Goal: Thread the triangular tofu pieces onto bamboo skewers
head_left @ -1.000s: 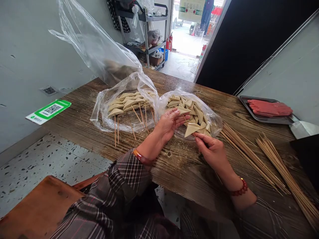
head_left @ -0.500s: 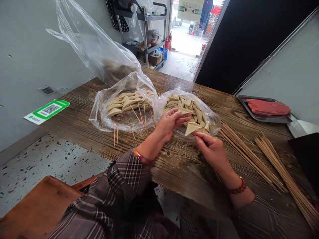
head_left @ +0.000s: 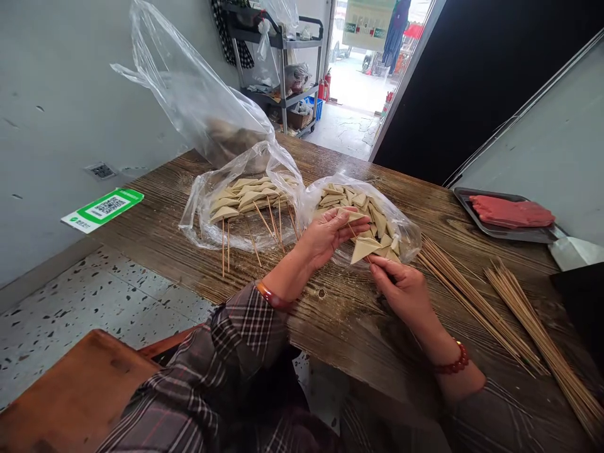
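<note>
My left hand [head_left: 323, 236] pinches a pale beige triangular tofu slice [head_left: 356, 216] between thumb and fingers, above the right plastic bag [head_left: 409, 234]. Closed around the lower part of a thin bamboo skewer, my right hand [head_left: 401, 282] sits just below and to the right. Another triangular slice [head_left: 362, 250] is threaded on that skewer, close to the right fingertips. The skewer's tip reaches the slice in my left hand; whether it has pierced it I cannot tell. Loose triangular slices [head_left: 377, 220] fill the bag behind my hands.
Skewered slices [head_left: 255, 195] lie in the left plastic bag [head_left: 189, 220], sticks towards me. A tall clear bag [head_left: 202, 82] stands behind. Two bundles of bare skewers [head_left: 472, 296] lie at right, beyond them a black tray [head_left: 500, 234] with pink meat [head_left: 514, 211]. A QR card [head_left: 102, 210] lies far left.
The camera view has shifted slightly, so the scene sits a little further right. Both hands keep nearly the same hold on the slice and the skewer.
</note>
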`<state>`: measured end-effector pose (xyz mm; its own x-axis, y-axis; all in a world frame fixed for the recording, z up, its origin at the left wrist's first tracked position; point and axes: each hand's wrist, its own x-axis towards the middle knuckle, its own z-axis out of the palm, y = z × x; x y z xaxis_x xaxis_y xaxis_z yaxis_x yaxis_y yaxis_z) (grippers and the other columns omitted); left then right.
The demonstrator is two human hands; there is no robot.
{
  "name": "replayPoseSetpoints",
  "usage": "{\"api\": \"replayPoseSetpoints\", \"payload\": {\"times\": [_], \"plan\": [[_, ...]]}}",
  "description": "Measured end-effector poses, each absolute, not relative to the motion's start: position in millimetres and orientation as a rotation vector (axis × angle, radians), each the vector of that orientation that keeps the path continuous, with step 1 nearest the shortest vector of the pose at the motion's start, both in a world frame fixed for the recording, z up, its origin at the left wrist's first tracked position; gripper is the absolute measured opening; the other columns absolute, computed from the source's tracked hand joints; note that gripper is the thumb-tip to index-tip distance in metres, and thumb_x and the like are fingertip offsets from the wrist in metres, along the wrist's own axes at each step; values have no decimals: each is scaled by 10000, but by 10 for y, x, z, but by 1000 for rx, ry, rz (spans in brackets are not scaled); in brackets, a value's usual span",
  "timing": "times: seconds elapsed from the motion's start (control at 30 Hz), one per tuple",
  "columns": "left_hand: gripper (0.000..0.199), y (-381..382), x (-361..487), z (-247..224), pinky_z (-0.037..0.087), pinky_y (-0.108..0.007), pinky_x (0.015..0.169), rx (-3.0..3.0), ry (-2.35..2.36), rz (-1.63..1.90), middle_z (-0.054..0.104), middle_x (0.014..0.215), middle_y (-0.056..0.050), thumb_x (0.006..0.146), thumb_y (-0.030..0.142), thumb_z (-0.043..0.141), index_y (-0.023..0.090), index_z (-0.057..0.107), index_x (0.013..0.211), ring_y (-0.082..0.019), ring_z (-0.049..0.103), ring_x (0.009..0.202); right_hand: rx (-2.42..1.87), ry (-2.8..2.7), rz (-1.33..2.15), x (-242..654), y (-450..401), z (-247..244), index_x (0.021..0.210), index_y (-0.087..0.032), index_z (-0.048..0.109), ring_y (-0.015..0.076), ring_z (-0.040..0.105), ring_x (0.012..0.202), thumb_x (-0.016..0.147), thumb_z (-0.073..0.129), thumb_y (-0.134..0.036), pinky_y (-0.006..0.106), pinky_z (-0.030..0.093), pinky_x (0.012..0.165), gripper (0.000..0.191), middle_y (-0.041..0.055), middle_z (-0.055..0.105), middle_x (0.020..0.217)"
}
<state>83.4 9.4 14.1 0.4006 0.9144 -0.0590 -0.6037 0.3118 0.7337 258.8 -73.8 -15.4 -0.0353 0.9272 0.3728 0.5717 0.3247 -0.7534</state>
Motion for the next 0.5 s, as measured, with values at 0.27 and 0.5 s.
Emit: {"api": "replayPoseSetpoints", "payload": {"times": [0.27,0.5], "plan": [[120,83,859,130,492,-389,988,776,526,1098,758,904,-126,915,210,611,104,663,933,-190,735,862,-1316,-1769,448,2636,-721,-124,983,-246,796,230,760,852,876,608,-282,345,606,782,219,60,793,972],[144,71,846,128,489,-366,964,809,497,1026,761,954,-137,897,242,643,110,691,930,-196,726,912,-1290,-1777,439,2666,-707,-140,991,-248,794,225,758,863,881,615,-280,346,603,797,213,58,792,979]]}}
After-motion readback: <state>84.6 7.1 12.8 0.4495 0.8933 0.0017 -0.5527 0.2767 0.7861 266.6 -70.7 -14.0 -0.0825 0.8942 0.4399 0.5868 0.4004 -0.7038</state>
